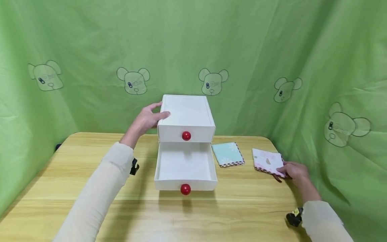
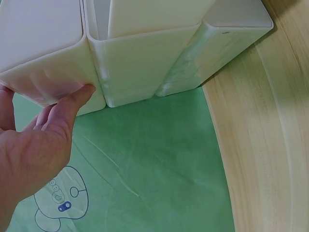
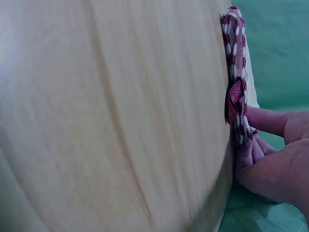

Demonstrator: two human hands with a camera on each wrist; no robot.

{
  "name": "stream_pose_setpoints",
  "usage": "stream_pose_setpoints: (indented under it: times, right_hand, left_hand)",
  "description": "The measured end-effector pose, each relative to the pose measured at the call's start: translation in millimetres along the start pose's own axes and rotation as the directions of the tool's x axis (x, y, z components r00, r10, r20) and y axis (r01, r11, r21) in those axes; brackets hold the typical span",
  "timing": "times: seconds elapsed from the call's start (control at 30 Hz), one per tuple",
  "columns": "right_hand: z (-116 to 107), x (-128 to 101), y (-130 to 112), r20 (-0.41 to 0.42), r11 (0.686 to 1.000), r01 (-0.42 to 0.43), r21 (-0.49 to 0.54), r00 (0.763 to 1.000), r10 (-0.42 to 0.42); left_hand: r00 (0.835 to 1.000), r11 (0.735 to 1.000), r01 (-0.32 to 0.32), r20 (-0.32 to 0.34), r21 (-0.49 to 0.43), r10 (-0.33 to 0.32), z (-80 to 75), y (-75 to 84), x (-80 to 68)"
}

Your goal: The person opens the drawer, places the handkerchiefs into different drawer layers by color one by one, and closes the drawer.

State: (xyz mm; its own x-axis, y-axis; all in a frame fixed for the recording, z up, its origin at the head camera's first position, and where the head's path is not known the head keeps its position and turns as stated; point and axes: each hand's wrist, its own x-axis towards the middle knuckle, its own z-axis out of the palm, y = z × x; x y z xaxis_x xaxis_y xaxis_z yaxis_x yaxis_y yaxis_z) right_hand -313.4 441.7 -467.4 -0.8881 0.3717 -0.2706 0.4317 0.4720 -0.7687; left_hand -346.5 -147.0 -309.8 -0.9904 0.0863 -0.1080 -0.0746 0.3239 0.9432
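Left hand (image 1: 147,121) rests on the upper left corner of the white box (image 1: 185,112). Fingers straight to relaxed, thumb (image 2: 77,99) against the box's side edge, other fingers lying over the top left edge. Nothing is gripped, just contact. In the left wrist view the thumb tip touches the rounded corner of the box (image 2: 46,53), palm just off it.

The box has two drawers. Top drawer (image 1: 186,133) is closed, red knob (image 1: 186,135) to the right of and below the left fingers. Bottom drawer (image 1: 185,168) is pulled out toward the person, inside bare white, its own red knob (image 1: 185,189) on the front, well below the left hand.

Right hand (image 1: 294,171) is at the table's right edge, fingers curled onto the near right corner of the pink cloth (image 1: 267,161). In the right wrist view the fingertips (image 3: 251,150) pinch the cloth's checked red-white hem (image 3: 235,72), thumb underneath, a small red tag just above the fingers. The cloth lies flat on the table (image 1: 211,211), most of it to the left of the right fingers.

Blue cloth (image 1: 228,154) lies folded flat between the pink cloth and the open drawer, apart from both hands, just beside the drawer's right wall.

Green backdrop (image 1: 90,50) with bear prints behind the box. Cream sleeves on both arms.
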Motion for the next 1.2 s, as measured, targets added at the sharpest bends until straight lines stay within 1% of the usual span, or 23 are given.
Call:
stream_pose_setpoints:
  times: [0.27, 0.63, 0.7, 0.9, 0.97, 1.13, 1.2]
  right_hand:
    - [0.6, -2.9, -3.8, -0.036, 1.0, -0.019, 0.006, 0.999, 0.019]
    - [-1.6, -7.5, -7.6, -0.037, 0.999, -0.051, 0.002, 0.998, 0.051]
    - [-3.1, -7.9, -6.5, -0.02, 0.999, -0.05, -0.003, 0.999, 0.05]
    - [-8.5, -12.3, -2.9, 0.088, 1.0, 0.007, -0.008, 0.996, -0.006]
    - [-10.1, -13.4, -3.3, 0.113, 1.0, 0.02, -0.006, 0.993, -0.019]
    - [-11.3, -15.6, -6.3, 0.111, 0.998, 0.057, -0.001, 0.992, -0.057]
    - [-11.6, -16.7, -7.6, 0.13, 0.997, 0.064, 0.046, 0.989, -0.069]
  left_hand:
    - [1.0, 1.0, -0.01, 0.007, -0.001, 0.01, 0.3, 1.5, -0.3]
    - [1.0, 1.0, 0.006, -0.01, 0.016, -0.005, -1.6, 0.8, -1.4]
    - [1.0, 1.0, 0.01, -0.008, 0.019, -0.01, -1.4, 0.5, -1.5]
    - [1.0, 1.0, 0.005, -0.006, 0.022, -0.005, -0.7, 0.2, -1.7]
    - [1.0, 1.0, 0.005, -0.008, 0.017, -0.005, -0.9, 0.2, -1.7]
    - [1.0, 1.0, 0.008, -0.003, 0.015, -0.008, -1.5, 0.9, -2.5]
    - [1.0, 1.0, 0.008, -0.001, 0.017, -0.008, -1.4, 1.3, -3.0]
